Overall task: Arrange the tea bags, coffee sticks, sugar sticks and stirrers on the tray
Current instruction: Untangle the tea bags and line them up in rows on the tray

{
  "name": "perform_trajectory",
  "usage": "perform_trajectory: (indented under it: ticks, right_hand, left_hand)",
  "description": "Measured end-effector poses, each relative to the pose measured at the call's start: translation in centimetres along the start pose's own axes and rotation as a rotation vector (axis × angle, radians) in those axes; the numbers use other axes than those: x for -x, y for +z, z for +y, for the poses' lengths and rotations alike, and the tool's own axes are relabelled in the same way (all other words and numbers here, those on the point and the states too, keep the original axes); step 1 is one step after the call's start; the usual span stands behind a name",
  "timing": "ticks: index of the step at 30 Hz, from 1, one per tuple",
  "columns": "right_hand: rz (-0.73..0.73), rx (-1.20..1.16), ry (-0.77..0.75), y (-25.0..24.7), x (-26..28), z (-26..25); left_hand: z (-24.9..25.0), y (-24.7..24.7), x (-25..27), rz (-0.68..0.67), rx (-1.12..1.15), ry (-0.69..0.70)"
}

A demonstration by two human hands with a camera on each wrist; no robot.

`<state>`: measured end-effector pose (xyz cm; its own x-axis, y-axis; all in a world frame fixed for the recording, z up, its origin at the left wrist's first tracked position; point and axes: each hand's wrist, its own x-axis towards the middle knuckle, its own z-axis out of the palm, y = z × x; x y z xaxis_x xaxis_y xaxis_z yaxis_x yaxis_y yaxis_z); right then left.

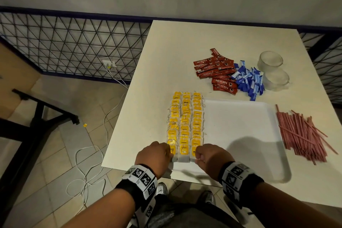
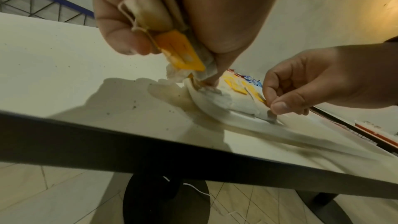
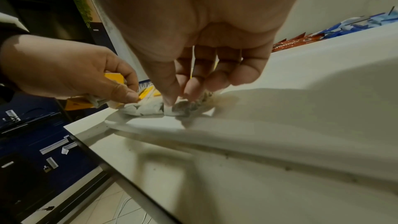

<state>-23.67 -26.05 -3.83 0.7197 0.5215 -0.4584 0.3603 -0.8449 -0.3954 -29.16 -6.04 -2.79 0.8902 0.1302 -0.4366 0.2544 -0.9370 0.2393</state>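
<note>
Nearest, at the tray's [image 1: 246,167] front edge: left hand [image 1: 154,154] curled round a small stack of tea bags [image 2: 172,47], thumb and fingers pinching them with the yellow tags outward, probably so that each one can be dealt onto the near end of the left column. Right hand [image 1: 211,156] pinching the corner of the last tea bag [image 3: 183,106] in the right column, thumb and forefinger closed on its paper edge, seemingly to square it against its neighbour.

Beyond the hands, three neat columns of tea bags [image 1: 185,122] overlapped like tiles along the tray's left side, tags up, presumably to save room; rest of the tray bare, likely kept for the other items.

To the right, off the tray, a loose heap of stirrers [image 1: 301,133] on the table [image 1: 148,116].

Farther back, coffee sticks [image 1: 216,72] and sugar sticks [image 1: 248,81] piled together, not yet sorted, just beside two glass cups [image 1: 272,69].
</note>
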Motion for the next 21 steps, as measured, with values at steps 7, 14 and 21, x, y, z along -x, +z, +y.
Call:
perform_trajectory:
  ticks: [7, 14, 21]
  right_hand:
    - [0.032, -0.011, -0.027, 0.6, -0.5, 0.3]
    - [0.036, -0.006, -0.021, 0.9, -1.0, 0.2]
    - [0.064, -0.032, -0.045, 1.2, -1.0, 0.3]
  left_hand:
    - [-0.6, 0.1, 0.9, -0.025, -0.138, 0.172]
    - [0.0, -0.3, -0.1, -0.048, -0.231, 0.182]
    - [1.5, -0.1, 0.5, -0.004, -0.196, 0.338]
